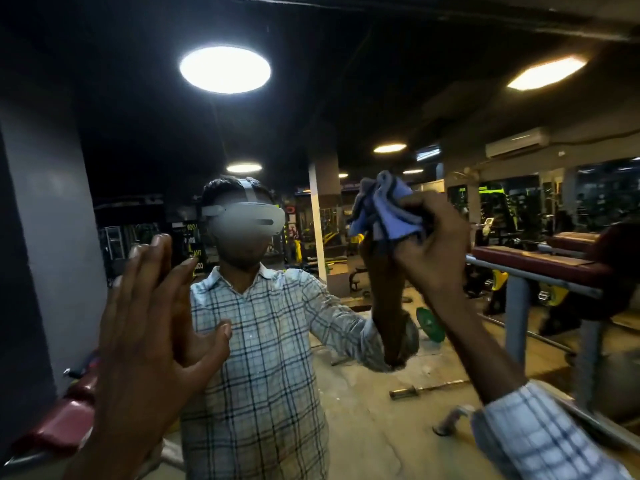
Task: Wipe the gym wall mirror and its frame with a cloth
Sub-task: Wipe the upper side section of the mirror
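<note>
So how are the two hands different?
The left hand is open with straight fingers and holds nothing; the right hand grips a bunched blue cloth. The right hand sits higher than the left hand. Both are up in front of the mirror.

Legend: a pale, scuffed concrete floor (363, 427) is shown as it is reflected in the gym wall mirror (381, 98). A round green weight plate (430, 324) is seen on the floor right of centre; whether it is laid flat or propped cannot be told. Nearer, a short metal bar with a brass-coloured end (403, 392) is laid on its side, and a bent grey metal handle (453, 418) is rested near it, apart from the bar. At the right, a maroon padded bench on a grey tubular steel frame (533, 268) is stood on the floor. A second maroon padded bench (65, 420) is seen low at the left edge, its support lost in shadow.
</note>
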{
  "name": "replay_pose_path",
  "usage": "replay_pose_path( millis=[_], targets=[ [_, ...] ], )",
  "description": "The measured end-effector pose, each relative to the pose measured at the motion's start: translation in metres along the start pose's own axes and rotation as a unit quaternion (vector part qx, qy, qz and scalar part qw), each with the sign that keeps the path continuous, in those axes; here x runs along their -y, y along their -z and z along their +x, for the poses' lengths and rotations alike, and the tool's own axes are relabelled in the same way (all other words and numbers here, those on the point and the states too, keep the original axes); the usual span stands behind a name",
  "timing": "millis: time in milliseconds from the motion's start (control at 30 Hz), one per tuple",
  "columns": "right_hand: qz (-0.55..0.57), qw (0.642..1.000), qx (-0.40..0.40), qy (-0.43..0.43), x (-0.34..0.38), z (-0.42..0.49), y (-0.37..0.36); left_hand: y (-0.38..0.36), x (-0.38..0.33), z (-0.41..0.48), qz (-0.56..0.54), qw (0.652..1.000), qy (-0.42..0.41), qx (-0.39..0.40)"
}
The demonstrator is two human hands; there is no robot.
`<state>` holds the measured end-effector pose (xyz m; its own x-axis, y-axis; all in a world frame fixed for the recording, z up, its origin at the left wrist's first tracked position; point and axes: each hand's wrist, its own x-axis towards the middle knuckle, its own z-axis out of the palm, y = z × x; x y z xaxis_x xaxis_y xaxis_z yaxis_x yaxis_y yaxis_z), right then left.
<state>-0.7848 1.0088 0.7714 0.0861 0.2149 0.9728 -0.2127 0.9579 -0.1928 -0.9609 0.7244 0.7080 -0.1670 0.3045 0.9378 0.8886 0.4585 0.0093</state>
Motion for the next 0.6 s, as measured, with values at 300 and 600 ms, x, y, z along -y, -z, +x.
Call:
replay_pose_path(
  millis=[300, 600],
  targets=[
    [0.069, 0.946, 0.285, 0.136, -0.025, -0.078, 0.031, -0.03, -0.047, 0.01, -0.005, 1.0, 0.001, -0.012],
    [0.081, 0.987, 0.134, 0.04, -0.057, -0.095, 0.044, -0.055, -0.095, 0.012, -0.006, 1.0, 0.02, 0.001]
  ],
)
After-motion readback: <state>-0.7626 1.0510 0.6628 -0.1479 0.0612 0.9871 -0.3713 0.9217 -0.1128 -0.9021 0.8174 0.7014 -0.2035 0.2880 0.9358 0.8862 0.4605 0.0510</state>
